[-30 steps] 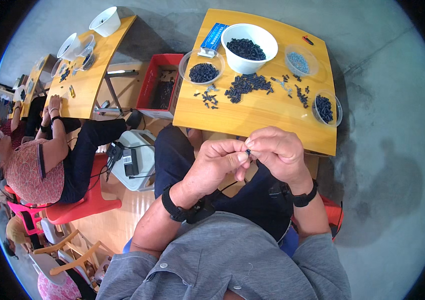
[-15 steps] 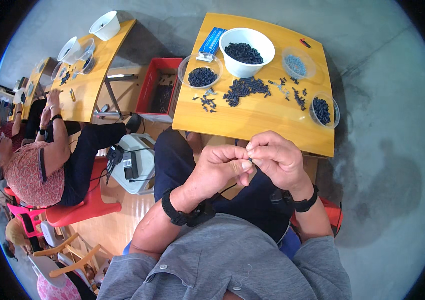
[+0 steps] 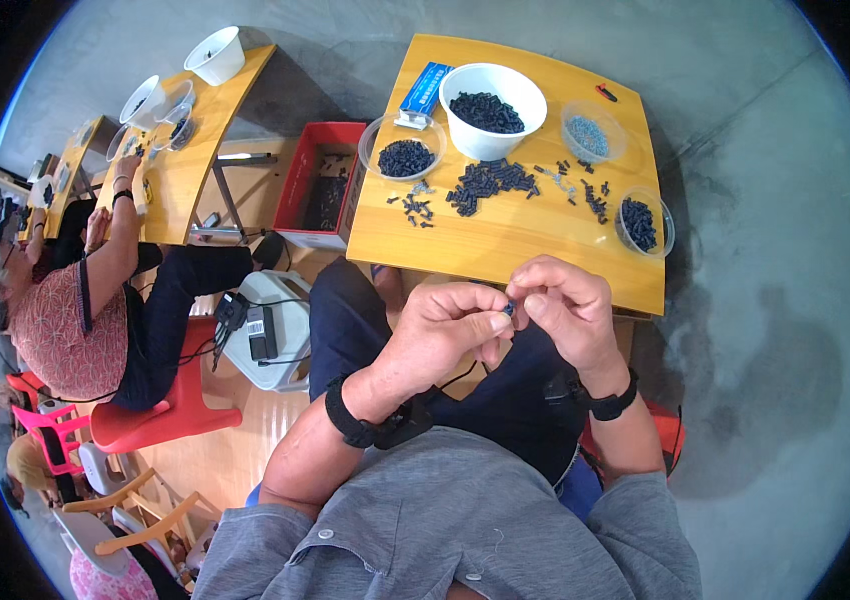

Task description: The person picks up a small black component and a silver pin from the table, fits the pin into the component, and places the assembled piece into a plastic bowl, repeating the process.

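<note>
My left hand [image 3: 450, 325] pinches a small dark plastic piece [image 3: 509, 309] between thumb and forefinger, above my lap and just off the table's near edge. Right beside it, my right hand [image 3: 573, 308] has its thumb and forefinger drawn together close to the piece; whatever they grip is too small to make out. Beyond my hands, a heap of similar dark pieces [image 3: 485, 185] lies on the yellow table [image 3: 535, 245]. A few small silvery parts [image 3: 559, 180] are scattered to the right of that heap.
Behind the heap stands a white bowl [image 3: 485, 147] of dark pieces. Clear tubs hold more dark pieces [image 3: 405, 158] and light-blue parts [image 3: 585, 135]. A blue box [image 3: 429, 88] and a red-black tool [image 3: 607, 92] lie farther back. A red carton [image 3: 295, 190] and a co-worker [image 3: 70, 330] are at left.
My right hand has shifted slightly right and its fingertips have eased away from the left ones, so the dark piece shows more. The co-worker's arm has stretched forward over the other table.
</note>
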A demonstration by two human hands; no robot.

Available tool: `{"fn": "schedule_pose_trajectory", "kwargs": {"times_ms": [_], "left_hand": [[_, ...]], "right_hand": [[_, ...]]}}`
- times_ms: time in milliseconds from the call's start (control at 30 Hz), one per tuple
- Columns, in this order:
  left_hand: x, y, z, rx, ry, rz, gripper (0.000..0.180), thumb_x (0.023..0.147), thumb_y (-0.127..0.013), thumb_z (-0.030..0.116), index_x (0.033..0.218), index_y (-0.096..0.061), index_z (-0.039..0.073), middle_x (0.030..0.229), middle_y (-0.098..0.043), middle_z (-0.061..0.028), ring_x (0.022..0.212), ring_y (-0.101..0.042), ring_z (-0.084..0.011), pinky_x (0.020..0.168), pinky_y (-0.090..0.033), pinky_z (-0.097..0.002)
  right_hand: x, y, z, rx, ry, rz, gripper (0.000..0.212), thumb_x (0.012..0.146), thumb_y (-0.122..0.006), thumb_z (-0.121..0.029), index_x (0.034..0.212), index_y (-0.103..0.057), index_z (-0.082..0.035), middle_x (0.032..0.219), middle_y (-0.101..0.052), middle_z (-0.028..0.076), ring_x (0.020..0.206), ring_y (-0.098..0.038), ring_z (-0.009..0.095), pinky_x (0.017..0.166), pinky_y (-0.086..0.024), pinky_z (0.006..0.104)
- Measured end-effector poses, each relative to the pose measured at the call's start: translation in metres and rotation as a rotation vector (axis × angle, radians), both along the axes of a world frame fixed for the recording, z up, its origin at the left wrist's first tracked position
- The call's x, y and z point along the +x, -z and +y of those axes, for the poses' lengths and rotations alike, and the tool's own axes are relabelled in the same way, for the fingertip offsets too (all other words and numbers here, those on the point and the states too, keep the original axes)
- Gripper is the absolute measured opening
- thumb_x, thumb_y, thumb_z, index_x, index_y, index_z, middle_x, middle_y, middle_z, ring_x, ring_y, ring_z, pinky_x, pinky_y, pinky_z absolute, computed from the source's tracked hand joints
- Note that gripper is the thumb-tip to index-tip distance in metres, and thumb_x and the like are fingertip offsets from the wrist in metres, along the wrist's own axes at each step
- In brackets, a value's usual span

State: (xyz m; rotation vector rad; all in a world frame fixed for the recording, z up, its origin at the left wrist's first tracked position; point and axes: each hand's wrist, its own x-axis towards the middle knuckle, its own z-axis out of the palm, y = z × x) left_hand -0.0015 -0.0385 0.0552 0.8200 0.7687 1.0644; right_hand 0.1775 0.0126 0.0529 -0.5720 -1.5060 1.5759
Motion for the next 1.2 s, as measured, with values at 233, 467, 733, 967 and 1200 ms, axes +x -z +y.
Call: {"fn": "schedule_pose_trajectory", "kwargs": {"times_ms": [233,467,733,967,1200], "left_hand": [[0.003,0.0,-0.001,0.056,-0.048,0.133,0.01,0.088,-0.058,0.004,0.09,-0.064,-0.004,0.073,-0.061,-0.0023,0.06,-0.056,-0.007,0.057,-0.046,-0.0207],[0.003,0.0,-0.001,0.063,-0.043,0.166,0.009,0.088,-0.058,0.004,0.089,-0.064,-0.003,0.072,-0.062,-0.0027,0.059,-0.056,-0.0074,0.057,-0.046,-0.0203],[0.002,0.004,-0.002,0.018,-0.018,0.047,0.01,0.089,-0.056,0.004,0.089,-0.062,-0.004,0.074,-0.06,-0.0046,0.057,-0.055,-0.007,0.052,-0.046,-0.0206],[-0.001,0.002,0.001,0.049,-0.034,0.083,0.008,0.086,-0.06,0.004,0.091,-0.064,-0.001,0.085,-0.062,-0.0041,0.071,-0.057,-0.0097,0.067,-0.046,-0.0232],[0.001,0.017,0.003,0.339,-0.105,0.193,0.012,0.081,-0.064,-0.001,0.093,-0.065,0.003,0.123,-0.053,-0.0118,0.118,-0.046,-0.02,0.1,-0.034,-0.0336]], "right_hand": [[-0.001,-0.003,-0.004,0.079,0.044,-0.126,0.011,0.084,-0.059,0.002,0.095,-0.061,0.003,0.084,-0.058,0.006,0.068,-0.055,0.007,0.058,-0.044,0.0192],[-0.001,-0.004,-0.004,0.173,0.101,-0.271,0.005,0.081,-0.063,0.0,0.085,-0.064,0.001,0.077,-0.058,0.005,0.061,-0.05,0.007,0.052,-0.038,0.0203],[0.0,-0.006,0.002,0.28,0.058,-0.283,0.005,0.08,-0.064,0.0,0.085,-0.064,0.001,0.073,-0.058,0.004,0.06,-0.05,0.008,0.052,-0.038,0.0215],[-0.004,-0.001,-0.005,-0.179,0.092,-0.093,0.022,0.09,-0.058,-0.019,0.082,-0.062,0.001,0.07,-0.058,0.004,0.053,-0.051,0.008,0.05,-0.039,0.0201],[0.004,0.011,-0.004,-0.504,-0.255,-0.086,0.057,0.091,-0.045,-0.052,0.075,-0.058,0.001,0.061,-0.056,0.006,0.044,-0.052,0.01,0.04,-0.043,0.0206]]}}
